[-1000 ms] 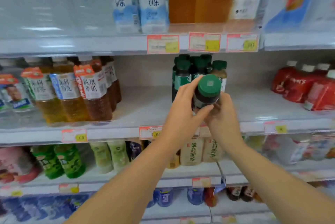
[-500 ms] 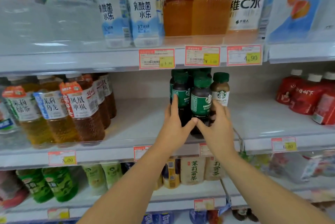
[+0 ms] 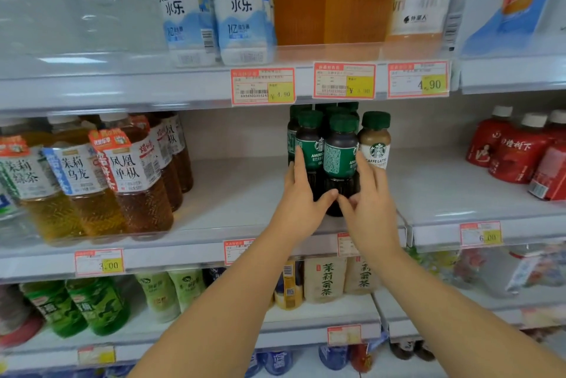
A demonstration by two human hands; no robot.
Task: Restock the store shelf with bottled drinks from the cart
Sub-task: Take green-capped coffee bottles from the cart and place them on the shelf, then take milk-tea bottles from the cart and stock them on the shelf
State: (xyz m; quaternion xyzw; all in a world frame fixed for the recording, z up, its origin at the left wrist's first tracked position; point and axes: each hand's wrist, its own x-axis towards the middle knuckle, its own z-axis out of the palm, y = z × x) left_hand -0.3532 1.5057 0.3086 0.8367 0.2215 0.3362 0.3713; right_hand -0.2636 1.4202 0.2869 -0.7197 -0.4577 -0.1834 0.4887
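On the middle shelf (image 3: 239,193), right of centre: the green-capped coffee bottle (image 3: 340,160) stands upright at the near end of its cluster, just left of the pale latte bottle (image 3: 375,141). The left hand (image 3: 301,203) and right hand (image 3: 372,206) flank its lower body, each grip spread, fingers straight against the bottles, thumbs nearly meeting at its base. Likely a squaring-up push, tucking it snug against its neighbours.

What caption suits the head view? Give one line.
Left hand and right hand flank a green-capped coffee bottle on the middle shelf.
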